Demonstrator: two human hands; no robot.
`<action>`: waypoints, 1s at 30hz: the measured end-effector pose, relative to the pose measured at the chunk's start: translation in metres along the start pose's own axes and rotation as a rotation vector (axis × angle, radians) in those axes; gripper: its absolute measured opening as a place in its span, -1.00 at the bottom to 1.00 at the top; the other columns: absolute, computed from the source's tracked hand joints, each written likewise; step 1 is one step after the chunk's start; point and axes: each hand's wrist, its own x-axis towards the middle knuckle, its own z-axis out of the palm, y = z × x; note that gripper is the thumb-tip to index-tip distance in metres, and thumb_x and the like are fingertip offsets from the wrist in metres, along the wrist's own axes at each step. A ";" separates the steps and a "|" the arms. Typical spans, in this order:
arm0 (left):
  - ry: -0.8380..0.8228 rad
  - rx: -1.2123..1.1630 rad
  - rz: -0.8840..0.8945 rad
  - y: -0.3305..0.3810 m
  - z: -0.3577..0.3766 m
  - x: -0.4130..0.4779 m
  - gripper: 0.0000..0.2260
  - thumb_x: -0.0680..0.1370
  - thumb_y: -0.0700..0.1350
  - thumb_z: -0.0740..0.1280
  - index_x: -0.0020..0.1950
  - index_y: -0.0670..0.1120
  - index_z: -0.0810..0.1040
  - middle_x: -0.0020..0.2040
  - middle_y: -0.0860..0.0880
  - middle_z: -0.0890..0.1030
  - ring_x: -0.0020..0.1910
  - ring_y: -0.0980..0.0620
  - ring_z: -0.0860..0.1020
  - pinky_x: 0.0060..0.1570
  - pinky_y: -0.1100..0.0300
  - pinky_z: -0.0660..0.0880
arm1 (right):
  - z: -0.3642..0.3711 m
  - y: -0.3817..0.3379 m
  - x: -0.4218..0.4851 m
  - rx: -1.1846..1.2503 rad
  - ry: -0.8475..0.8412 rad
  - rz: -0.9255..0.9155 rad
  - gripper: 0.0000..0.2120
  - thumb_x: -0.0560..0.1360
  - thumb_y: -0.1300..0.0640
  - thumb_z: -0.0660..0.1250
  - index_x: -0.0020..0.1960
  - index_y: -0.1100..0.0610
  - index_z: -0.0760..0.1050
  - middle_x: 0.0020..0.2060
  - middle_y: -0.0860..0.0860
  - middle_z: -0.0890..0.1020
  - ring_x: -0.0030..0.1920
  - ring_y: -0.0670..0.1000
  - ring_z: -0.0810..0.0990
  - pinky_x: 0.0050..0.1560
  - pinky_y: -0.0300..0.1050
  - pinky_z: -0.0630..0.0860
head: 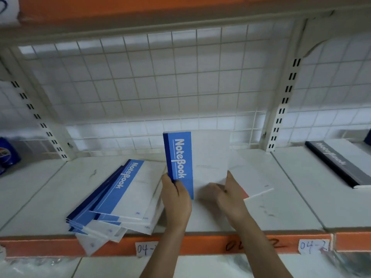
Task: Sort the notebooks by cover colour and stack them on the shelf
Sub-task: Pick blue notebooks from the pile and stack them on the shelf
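Note:
A blue-and-white notebook (pixel 192 157) stands upright on the white shelf (pixel 281 201), held by both hands. My left hand (pixel 175 199) grips its blue spine edge at the bottom. My right hand (pixel 226 195) holds the lower right of its white cover. To the left lies a loose, fanned pile of blue notebooks (pixel 120 197), partly overhanging the shelf's front edge. Under my right hand another notebook (pixel 253 183) lies flat, with a sliver of red showing beneath it. A black-and-grey notebook (pixel 341 163) lies flat on the right bay.
A wire grid panel (pixel 160 87) backs the shelf. Slotted uprights (pixel 281 109) divide the bays. The orange front rail (pixel 210 245) carries handwritten paper labels. A blue packet (pixel 8 153) sits at the far left. The shelf above hangs close overhead.

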 end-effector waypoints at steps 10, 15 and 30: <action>-0.309 0.049 0.249 0.048 0.034 -0.035 -0.77 0.56 -0.33 0.10 0.12 -0.05 0.29 0.03 -0.02 0.53 -0.19 0.07 0.48 -0.34 0.40 0.36 | -0.073 -0.020 -0.021 -0.026 0.277 -0.130 -0.80 0.45 0.27 0.23 0.08 0.16 0.42 -0.18 -0.05 0.62 -0.21 -0.13 0.58 -0.17 -0.25 0.50; -0.679 0.139 0.298 0.064 0.080 -0.081 -0.30 0.48 -0.43 0.11 0.48 0.15 0.07 0.15 0.27 0.37 0.10 0.19 0.42 -0.14 0.52 0.38 | -0.153 -0.021 -0.052 0.005 0.433 -0.063 -0.75 0.50 0.39 0.22 0.09 0.12 0.42 -0.12 -0.06 0.62 -0.13 -0.13 0.60 -0.06 -0.19 0.52; -0.678 0.115 0.101 0.124 0.278 -0.286 -0.59 0.51 -0.38 0.08 0.34 -0.12 0.28 0.21 -0.09 0.51 0.05 -0.04 0.47 0.00 0.23 0.36 | -0.430 -0.007 -0.135 -0.383 0.579 -0.084 -0.47 0.48 0.45 0.11 0.40 0.11 0.32 0.13 0.07 0.58 0.00 0.06 0.54 -0.02 -0.22 0.37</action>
